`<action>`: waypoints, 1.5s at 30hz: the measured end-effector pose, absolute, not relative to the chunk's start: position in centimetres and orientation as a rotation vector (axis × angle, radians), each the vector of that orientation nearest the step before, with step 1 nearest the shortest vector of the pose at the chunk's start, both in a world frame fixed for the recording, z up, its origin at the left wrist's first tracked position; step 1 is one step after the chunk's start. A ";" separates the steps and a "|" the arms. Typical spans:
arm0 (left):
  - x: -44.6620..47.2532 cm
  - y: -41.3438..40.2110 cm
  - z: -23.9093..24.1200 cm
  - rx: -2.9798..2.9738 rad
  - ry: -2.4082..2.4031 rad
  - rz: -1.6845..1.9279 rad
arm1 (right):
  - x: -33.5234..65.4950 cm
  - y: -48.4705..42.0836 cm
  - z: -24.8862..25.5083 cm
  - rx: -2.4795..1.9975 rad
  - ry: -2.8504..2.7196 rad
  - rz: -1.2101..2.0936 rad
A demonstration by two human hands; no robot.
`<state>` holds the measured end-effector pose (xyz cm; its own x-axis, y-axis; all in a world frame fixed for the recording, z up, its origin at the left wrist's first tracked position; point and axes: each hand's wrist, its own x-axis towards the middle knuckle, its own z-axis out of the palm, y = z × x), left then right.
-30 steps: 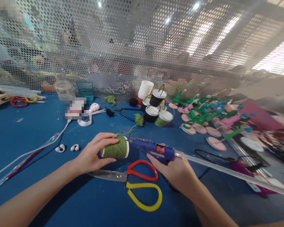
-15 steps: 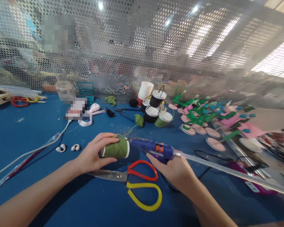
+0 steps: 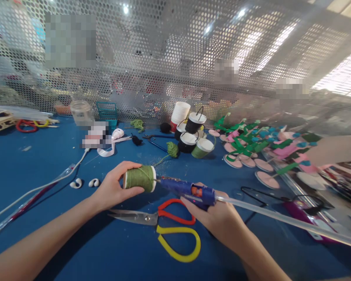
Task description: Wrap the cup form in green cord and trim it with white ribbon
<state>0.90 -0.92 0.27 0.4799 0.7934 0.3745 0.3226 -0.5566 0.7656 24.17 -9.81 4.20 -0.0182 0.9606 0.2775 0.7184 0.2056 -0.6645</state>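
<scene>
My left hand (image 3: 112, 189) grips a small cup wrapped in green yarn (image 3: 139, 178), held on its side just above the blue table (image 3: 41, 164). A green strand runs from it back to a yarn ball (image 3: 172, 148). My right hand (image 3: 216, 212) holds a blue glue gun (image 3: 188, 189). Its nozzle touches the cup's white rim, and a long clear glue stick (image 3: 280, 217) pokes out of its back to the right.
Red and yellow scissors (image 3: 166, 222) lie under my hands. Black, white and green small cups (image 3: 191, 136) stand behind, pink and green craft flowers (image 3: 251, 146) to the right. Another person's arm (image 3: 333, 148) reaches in at right. A white cable (image 3: 46, 183) runs left; a perforated screen (image 3: 163, 58) closes the back.
The yarn-wrapped cup has turned and shifted slightly left in my left hand. The glue gun tip has dropped lower against its rim. The other person's arm has moved at right.
</scene>
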 end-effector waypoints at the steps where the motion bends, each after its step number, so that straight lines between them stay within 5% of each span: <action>1: 0.9 -0.9 0.3 2.064 0.935 0.967 | 24.2 -9.8 4.3 -1.569 -1.810 0.448; 12: 1.2 -1.0 0.6 1.806 1.016 0.913 | 24.4 -9.8 3.4 -1.519 -1.722 0.610; 31: 0.5 1.9 4.1 2.218 1.133 0.951 | 26.4 -4.8 1.7 -1.680 -1.270 1.022; 45: 0.8 1.5 3.4 2.310 0.831 0.953 | 26.2 -3.0 1.5 -1.792 -1.673 0.417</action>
